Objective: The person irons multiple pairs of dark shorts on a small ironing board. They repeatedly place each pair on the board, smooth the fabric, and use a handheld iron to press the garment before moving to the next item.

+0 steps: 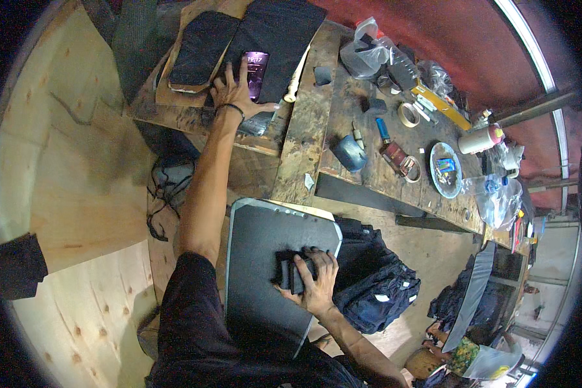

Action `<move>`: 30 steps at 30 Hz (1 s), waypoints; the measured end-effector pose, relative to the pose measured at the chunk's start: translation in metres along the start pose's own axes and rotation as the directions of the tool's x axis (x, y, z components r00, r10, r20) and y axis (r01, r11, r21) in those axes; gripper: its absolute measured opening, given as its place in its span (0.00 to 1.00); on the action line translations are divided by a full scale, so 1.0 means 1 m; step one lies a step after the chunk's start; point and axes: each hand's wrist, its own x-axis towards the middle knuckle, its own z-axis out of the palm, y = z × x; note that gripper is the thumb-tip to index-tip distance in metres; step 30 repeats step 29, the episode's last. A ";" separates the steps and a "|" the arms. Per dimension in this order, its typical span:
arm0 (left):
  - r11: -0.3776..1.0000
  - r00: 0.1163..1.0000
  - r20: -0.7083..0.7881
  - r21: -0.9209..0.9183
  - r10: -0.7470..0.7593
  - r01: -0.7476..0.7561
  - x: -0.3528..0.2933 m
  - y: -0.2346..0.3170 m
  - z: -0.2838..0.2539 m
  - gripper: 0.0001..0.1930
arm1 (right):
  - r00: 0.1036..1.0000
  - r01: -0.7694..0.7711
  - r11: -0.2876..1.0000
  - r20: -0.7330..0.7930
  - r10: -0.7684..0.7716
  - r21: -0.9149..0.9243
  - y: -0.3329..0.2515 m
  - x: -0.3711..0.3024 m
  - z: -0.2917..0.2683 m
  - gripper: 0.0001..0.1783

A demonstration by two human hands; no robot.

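My left hand (235, 94) reaches out to the table with its fingers spread over a large black fabric panel (284, 32). A phone (256, 76) with a lit purple screen lies on the panel, right beside my index finger. A smaller black panel (200, 46) lies to the left of that hand. Close to my body, a dark grey board (258, 242) with a pale rim and clipped corners rests over my lap. Above its surface, the fingers of my right hand (315, 284) are closed around small black pieces (292, 271), whose material I cannot make out.
On the wooden table (310, 129) are a blue-black cup (350, 154), tape rolls (409, 114), a round blue-rimmed dish (445, 169), a white bottle (480, 140) and plastic bags. Dark folded clothing (375, 284) lies right of the board. Another person's hands (436, 339) show at lower right.
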 end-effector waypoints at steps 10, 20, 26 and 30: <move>0.887 0.902 -0.415 -0.367 0.114 -0.281 -0.047 -0.023 -0.015 0.66 | 0.996 0.078 0.984 -0.023 -0.083 -0.163 -0.012 0.002 -0.003 0.49; 0.752 0.958 -0.271 -0.649 -0.092 -0.111 -0.320 -0.013 -0.056 0.40 | 0.998 0.022 1.000 0.058 -0.021 -0.010 -0.041 -0.005 -0.042 0.58; 0.609 0.972 -0.228 -0.780 -0.062 -0.144 -0.416 0.041 -0.088 0.17 | 0.954 -0.282 0.959 -0.098 0.284 0.034 0.011 -0.154 -0.075 0.46; 0.555 0.969 0.002 -0.820 0.247 -0.140 -0.440 0.109 -0.101 0.09 | 0.732 -0.676 0.737 -0.094 0.675 0.027 0.078 -0.304 -0.069 0.38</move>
